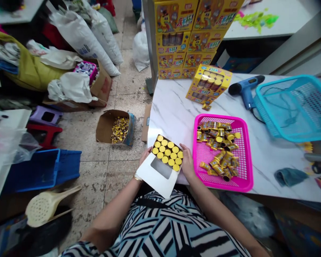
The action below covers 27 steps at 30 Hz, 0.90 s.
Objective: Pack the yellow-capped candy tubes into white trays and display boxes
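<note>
Between my two hands is a display box [160,180] with its white windowed flap folded open toward me. Rows of small cups with yellow lids [167,152] fill it. My left hand [145,157] grips the box's left side, its fingers partly hidden behind the flap. On the opposite side, my right hand [187,162] is closed on the box's edge. Just right of that hand stands a pink basket [249,157] with many loose small cups [219,142] in it, some lying on their sides.
Stacked yellow boxes [176,46] stand at the table's back left, with a filled box [210,84] before them. A blue heat gun [246,91] and a turquoise basket [289,137] lie right. On the floor, a carton [104,130] holds more small cups; a blue crate [66,164] stands left.
</note>
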### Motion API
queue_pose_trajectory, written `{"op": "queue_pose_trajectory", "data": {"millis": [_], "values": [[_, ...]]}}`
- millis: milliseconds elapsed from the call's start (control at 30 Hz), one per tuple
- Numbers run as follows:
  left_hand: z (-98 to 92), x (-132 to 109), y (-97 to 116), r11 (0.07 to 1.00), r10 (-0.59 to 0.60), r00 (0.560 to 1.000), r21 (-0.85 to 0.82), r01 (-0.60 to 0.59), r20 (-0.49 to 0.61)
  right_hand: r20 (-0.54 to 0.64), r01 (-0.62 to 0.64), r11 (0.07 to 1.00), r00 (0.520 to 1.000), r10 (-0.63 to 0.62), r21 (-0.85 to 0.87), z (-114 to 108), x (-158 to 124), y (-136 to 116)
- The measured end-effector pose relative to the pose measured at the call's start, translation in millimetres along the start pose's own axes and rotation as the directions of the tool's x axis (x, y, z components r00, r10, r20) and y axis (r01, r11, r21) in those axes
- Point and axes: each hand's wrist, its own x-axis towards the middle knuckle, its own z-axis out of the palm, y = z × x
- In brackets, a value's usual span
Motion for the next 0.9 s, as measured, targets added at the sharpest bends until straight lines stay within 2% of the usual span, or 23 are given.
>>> {"op": "queue_pose_trajectory", "data": {"millis": [67,133,200,267,400,433,533,600,733,900], "values": [[-14.2,-13,0,0.999,0.027,0.999,-0.026,-0.026,0.023,0.041,0.021,1.0,0.999,-0.022,0.021,-10,-11,-4],[-30.5,-15,6,0.996,0.087,0.993,-0.028,-0.085,0.079,0.087,0.043,0.998,0.995,-0.048,0.052,-21,-24,-6],[-45.8,-4,16,0.978,0.202,0.964,0.008,-0.207,0.171,0.121,0.042,0.995,0.991,-0.053,0.091,-30,-34,-4],[-55.8,16,28,0.943,0.313,0.909,0.028,-0.333,0.274,0.115,0.011,0.993,0.993,-0.025,0.118,-34,-38,0],[-51.2,66,54,0.911,0.358,0.837,0.04,-0.41,0.414,0.032,-0.037,0.998,0.999,0.035,0.058,-28,-23,0],[-46.8,75,61,0.897,0.364,0.807,0.057,-0.437,0.465,0.018,-0.033,0.999,0.999,0.032,0.03,-25,-17,-1],[-36.7,93,75,0.83,0.396,0.681,0.078,-0.552,0.616,0.039,0.003,0.998,0.999,-0.001,-0.056,-18,-2,-5],[-36.6,97,78,0.796,0.416,0.631,0.072,-0.6,0.655,0.065,0.028,0.996,0.998,-0.023,-0.08,-15,2,-4],[-48.8,90,71,0.802,0.413,0.63,0.065,-0.593,0.658,0.03,0.014,0.999,0.999,-0.013,-0.029,-13,-9,-1],[-61.6,83,60,0.866,0.372,0.594,-0.037,-0.498,0.714,-0.161,-0.061,0.995,0.984,0.072,0.074,-1,-42,0]]}}
